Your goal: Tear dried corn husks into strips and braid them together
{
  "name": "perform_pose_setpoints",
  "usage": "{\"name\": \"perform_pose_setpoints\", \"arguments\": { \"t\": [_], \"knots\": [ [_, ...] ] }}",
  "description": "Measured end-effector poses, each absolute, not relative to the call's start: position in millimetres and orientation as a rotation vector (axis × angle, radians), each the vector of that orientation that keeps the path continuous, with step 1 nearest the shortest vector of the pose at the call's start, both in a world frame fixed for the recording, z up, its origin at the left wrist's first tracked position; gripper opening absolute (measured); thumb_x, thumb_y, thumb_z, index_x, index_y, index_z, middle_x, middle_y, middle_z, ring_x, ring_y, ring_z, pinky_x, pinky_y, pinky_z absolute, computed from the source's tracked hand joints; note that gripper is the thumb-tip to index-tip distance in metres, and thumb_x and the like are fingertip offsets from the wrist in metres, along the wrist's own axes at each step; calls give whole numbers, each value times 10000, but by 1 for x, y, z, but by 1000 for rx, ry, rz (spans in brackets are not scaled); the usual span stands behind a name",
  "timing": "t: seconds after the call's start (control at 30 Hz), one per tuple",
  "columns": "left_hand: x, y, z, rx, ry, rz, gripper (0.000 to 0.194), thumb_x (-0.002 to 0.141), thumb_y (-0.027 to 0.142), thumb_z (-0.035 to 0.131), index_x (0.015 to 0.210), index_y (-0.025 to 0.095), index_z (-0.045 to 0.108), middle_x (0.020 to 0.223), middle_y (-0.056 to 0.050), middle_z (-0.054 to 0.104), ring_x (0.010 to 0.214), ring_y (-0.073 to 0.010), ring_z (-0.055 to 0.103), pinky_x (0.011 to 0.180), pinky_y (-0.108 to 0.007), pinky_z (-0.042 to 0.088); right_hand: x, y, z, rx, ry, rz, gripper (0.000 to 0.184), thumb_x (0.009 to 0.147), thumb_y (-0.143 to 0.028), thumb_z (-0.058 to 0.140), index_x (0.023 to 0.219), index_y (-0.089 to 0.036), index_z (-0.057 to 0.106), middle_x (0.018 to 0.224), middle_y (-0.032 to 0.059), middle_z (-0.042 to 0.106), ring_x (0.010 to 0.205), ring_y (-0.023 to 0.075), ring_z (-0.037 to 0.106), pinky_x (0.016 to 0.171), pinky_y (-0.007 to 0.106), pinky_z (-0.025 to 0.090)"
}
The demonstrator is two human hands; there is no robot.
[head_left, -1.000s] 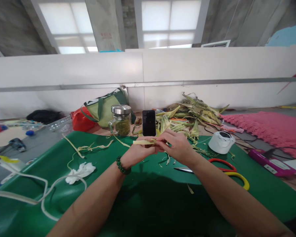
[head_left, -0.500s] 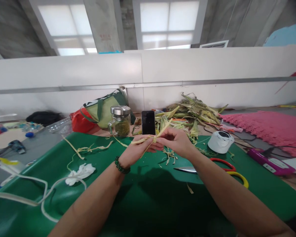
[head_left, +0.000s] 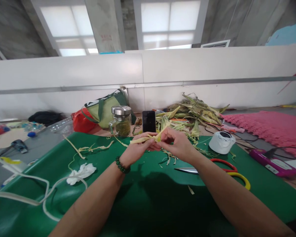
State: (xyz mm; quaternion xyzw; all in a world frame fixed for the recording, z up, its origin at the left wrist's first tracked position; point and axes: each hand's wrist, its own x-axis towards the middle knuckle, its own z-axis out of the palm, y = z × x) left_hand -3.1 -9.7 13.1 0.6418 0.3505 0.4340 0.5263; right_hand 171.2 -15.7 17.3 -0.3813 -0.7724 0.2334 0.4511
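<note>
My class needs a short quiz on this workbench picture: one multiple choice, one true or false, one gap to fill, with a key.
1. What do the left hand and right hand hold between them?
A) a pink cloth
B) pale husk strips
C) a white cable

2. True or false: in the picture, the black phone stands to the right of the lidded glass jar.

3. Fill the gap: The scissors have one red handle and one ____ handle.

Key: 1. B; 2. True; 3. yellow
</note>
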Motion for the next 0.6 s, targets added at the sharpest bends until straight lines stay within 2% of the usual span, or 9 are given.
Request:
{"name": "perform_pose_setpoints", "arguments": {
  "t": [0.07,0.17,0.23,0.33,0.47,0.6],
  "knots": [
    [-3,-10,13,1518,852,1051,318,735,408,654,916,174,538,737,-36,723,724,-193,705,662,-299,562,172,-18,18,-947,-1938,542,203,735,-251,617,651,-192,442,559,-52,457,484,75,399,449,195,316],
    [-5,-8,12,1506,870,1103,311,720,412,667,807,178,481,745,-34,708,736,-188,700,674,-310,564,174,-22,19,-936,-1969,583,124,749,-222,600,686,-184,500,548,-53,470,476,71,422,437,184,317],
    [-6,-7,12,1510,880,1143,326,694,403,691,790,174,480,741,-25,693,718,-180,693,667,-311,566,175,-23,22,-919,-1985,654,65,774,-215,574,723,-174,571,559,-38,515,482,78,472,445,186,353],
    [-6,-7,13,1535,897,1171,321,671,379,708,806,167,509,726,-6,666,672,-164,677,646,-304,564,177,-24,26,-797,-2037,728,134,811,-176,521,831,-164,653,690,17,635,609,115,598,545,215,468],
    [-6,-10,17,1645,929,1178,265,697,359,677,800,167,527,704,9,633,640,-141,646,605,-268,543,177,-20,25,-579,-2190,437,163,821,-142,556,912,-180,686,950,71,675,878,160,634,754,275,519],
    [-7,-10,18,1712,966,1224,242,723,356,652,792,176,506,720,14,607,664,-130,618,596,-244,525,178,-16,19,-472,-2291,141,234,884,-118,467,935,-182,686,1048,81,663,955,149,628,831,277,521]
  ]
}}
